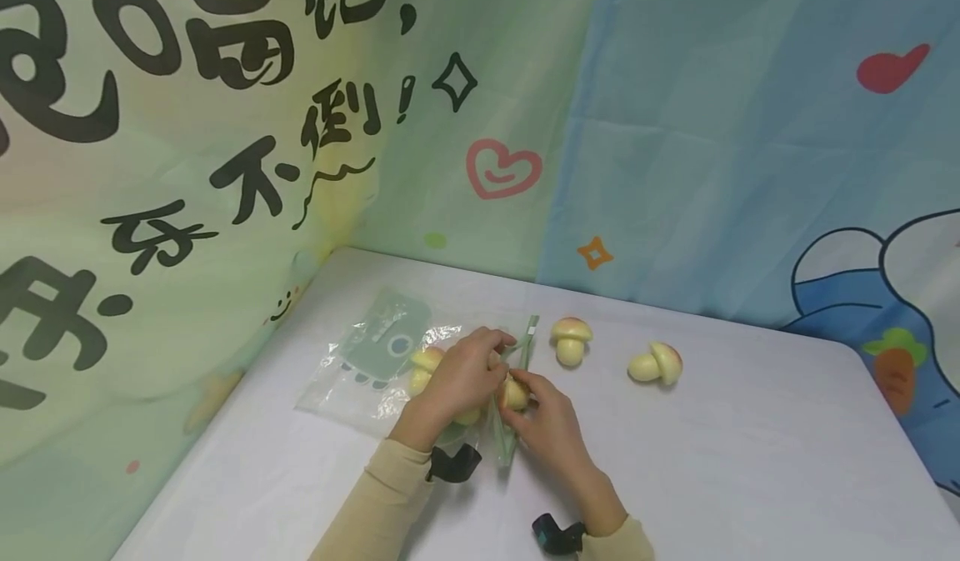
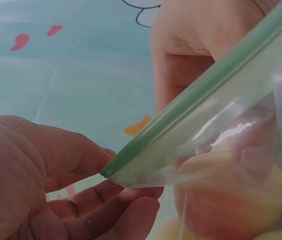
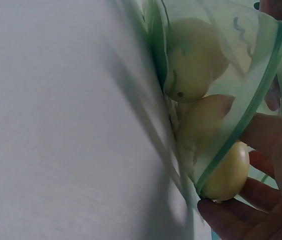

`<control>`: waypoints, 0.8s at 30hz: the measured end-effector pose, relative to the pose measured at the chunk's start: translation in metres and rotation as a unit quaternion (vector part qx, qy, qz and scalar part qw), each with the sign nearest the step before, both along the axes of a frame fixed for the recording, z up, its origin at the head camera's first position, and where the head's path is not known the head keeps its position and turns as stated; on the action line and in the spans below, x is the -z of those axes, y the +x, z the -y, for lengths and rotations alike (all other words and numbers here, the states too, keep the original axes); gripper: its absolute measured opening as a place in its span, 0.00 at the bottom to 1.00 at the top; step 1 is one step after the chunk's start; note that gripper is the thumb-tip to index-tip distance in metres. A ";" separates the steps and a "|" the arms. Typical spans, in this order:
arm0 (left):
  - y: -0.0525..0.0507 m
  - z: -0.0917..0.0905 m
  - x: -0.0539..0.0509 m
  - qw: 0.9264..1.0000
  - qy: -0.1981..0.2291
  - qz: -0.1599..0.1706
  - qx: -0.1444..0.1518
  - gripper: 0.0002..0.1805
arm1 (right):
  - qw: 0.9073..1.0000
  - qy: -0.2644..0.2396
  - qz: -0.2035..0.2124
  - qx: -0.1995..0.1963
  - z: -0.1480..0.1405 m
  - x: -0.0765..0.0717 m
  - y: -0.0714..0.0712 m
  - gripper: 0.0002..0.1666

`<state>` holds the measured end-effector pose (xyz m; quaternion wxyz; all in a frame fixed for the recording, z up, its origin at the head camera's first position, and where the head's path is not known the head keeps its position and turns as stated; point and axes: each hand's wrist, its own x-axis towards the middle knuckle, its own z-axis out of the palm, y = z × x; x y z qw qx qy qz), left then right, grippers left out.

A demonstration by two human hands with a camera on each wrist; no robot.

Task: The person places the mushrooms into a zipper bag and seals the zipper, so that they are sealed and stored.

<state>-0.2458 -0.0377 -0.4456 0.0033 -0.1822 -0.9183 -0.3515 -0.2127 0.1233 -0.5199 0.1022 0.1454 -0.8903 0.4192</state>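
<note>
A clear zip bag point(image 1: 318, 390) with a green dinosaur-like print lies on the table, its green zip edge point(image 2: 181, 107) parted at the mouth. Thumb and fingers of my left hand point(image 1: 463, 376) pinch a rim of that mouth. My right hand point(image 1: 553, 428) grips a toy mushroom point(image 1: 514, 395), pale yellow with a reddish cap. In the right wrist view this mushroom point(image 3: 236, 172) is partly inside the bag, its near end sticking out past the green edge. Another mushroom point(image 3: 191, 65) shows through the plastic, and yellow pieces point(image 1: 425, 365) sit inside, partly hidden by my left hand.
Two more toy mushrooms stand apart on the white table point(image 1: 750, 444) right of the bag: one upright point(image 1: 571, 342), one on its side point(image 1: 657, 364). Printed cloth point(image 1: 675, 169) hangs along the table's back and left. Dark wrist cameras point(image 1: 454, 463) sit on both wrists.
</note>
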 end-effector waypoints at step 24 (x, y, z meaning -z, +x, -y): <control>0.000 0.000 -0.001 1.000 -0.002 -0.003 -0.013 0.18 | 0.993 -0.083 0.063 -0.049 0.001 -0.002 0.002 0.29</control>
